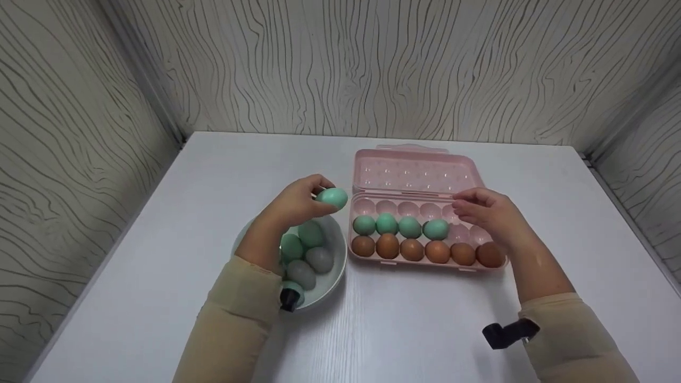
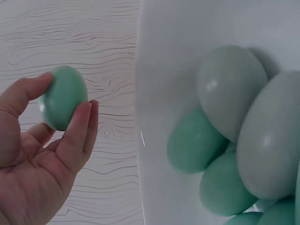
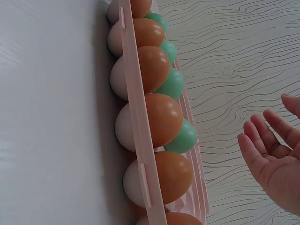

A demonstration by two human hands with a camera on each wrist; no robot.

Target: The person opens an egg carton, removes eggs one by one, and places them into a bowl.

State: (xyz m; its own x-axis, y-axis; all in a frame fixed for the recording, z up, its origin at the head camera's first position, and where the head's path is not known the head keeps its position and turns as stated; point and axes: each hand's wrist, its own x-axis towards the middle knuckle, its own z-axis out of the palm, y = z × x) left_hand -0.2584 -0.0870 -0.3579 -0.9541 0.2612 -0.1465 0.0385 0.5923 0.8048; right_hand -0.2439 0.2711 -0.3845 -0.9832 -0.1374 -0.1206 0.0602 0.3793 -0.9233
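Observation:
My left hand (image 1: 298,205) pinches a green egg (image 1: 333,198) between thumb and fingers, above the far rim of a white bowl (image 1: 340,266). The left wrist view shows the same green egg (image 2: 64,98) held at the fingertips. Several green and grey eggs (image 1: 319,259) lie in the bowl. To its right stands a pink egg carton (image 1: 428,209) with its lid opened back. Brown eggs (image 1: 412,250) fill the front row; several green eggs (image 1: 409,227) sit in the middle row from the left. My right hand (image 1: 487,213) hovers over the carton's right end, holding nothing.
The white table (image 1: 404,319) carries the bowl at left and the carton at right of centre. The carton's lid (image 1: 415,169) lies toward the back. Patterned panels (image 1: 362,69) enclose the table at the back and sides. Black wrist cameras (image 1: 505,334) stick out from the sleeves.

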